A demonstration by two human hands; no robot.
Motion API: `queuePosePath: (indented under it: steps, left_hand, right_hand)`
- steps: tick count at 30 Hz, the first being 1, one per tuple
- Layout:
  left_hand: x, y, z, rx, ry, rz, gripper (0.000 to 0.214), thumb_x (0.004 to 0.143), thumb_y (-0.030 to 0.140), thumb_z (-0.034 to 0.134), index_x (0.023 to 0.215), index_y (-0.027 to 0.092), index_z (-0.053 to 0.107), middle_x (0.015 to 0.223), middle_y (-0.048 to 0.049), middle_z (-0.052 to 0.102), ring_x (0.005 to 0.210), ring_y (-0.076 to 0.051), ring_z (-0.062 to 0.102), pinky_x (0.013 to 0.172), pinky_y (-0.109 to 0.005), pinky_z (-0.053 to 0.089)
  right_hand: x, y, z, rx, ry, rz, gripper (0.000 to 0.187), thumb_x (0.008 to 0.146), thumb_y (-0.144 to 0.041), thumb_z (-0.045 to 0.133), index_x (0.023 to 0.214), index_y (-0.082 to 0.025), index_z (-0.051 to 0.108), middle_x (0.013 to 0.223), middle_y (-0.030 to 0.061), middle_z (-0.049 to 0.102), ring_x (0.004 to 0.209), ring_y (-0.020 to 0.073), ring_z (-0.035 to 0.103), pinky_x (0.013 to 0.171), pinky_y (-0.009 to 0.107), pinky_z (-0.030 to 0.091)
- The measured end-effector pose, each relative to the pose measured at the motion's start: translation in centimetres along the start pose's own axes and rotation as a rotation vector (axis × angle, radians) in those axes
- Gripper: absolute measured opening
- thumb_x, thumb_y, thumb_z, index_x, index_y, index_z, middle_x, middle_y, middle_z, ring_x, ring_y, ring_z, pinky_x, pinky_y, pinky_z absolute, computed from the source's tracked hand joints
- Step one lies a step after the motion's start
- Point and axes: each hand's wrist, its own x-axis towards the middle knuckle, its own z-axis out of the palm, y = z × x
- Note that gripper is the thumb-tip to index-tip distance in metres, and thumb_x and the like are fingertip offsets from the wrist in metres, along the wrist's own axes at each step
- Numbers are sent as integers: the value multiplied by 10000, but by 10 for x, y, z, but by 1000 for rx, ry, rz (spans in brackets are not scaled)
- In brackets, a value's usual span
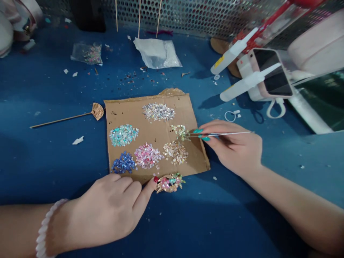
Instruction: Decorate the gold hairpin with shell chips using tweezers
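My right hand [233,143] is closed in a pinch around thin metal tweezers [220,134]. Their tips reach into a small pile of pale green chips [179,131] on the cardboard [150,132]. At the cardboard's front edge lies a gold ornament [170,182], set with pink, turquoise, orange and green pieces. My left hand [110,204] has its fingers curled, and one red-nailed fingertip presses on the ornament's left end. Beside the green pile are piles of beige chips [176,153], pink chips [148,156], blue chips [124,163], turquoise chips [124,135] and silvery chips [158,111].
Left of the cardboard is a thin stick with a gold fan-shaped end [97,111]. Two white glue bottles [242,86] with pointed nozzles stand at right, near a white device [268,73]. Behind are a white plastic bag [158,53], a small bag of chips [87,53] and a perforated metal panel [185,16].
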Motion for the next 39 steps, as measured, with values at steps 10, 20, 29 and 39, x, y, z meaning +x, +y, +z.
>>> queuePosePath:
  steps: [10, 20, 29, 39]
  left_hand:
    - [1, -1, 0, -10, 10, -12, 401, 864, 17, 365, 1172, 143, 590, 688, -2, 579, 580, -142, 526, 529, -298, 357]
    - [1, 0, 1, -5, 17, -8, 407, 877, 5, 329, 1129, 147, 616, 691, -6, 591, 590, -145, 526, 549, -298, 367]
    - [1, 1, 2, 2, 15, -7, 406, 887, 8, 324, 1147, 143, 605, 723, -9, 601, 608, -146, 545, 534, -299, 378]
    - [3, 0, -2, -2, 12, -6, 413, 870, 0, 338, 1146, 140, 610, 704, -4, 585, 590, -141, 540, 526, -293, 393]
  right_hand:
    - [7, 15, -2, -65, 73, 83, 155, 811, -139, 635, 866, -275, 686, 866, -42, 722, 817, 157, 686, 739, 305, 548]
    - [7, 14, -2, -84, 53, 145, 152, 811, -144, 635, 845, -281, 693, 869, -48, 724, 822, 148, 684, 757, 281, 540]
    - [4, 12, -3, -71, 61, 149, 133, 808, -152, 639, 843, -270, 689, 864, -45, 719, 815, 144, 678, 746, 284, 534]
    - [5, 14, -3, -66, 54, 116, 149, 792, -129, 636, 823, -262, 694, 845, -34, 718, 794, 153, 680, 727, 305, 548]
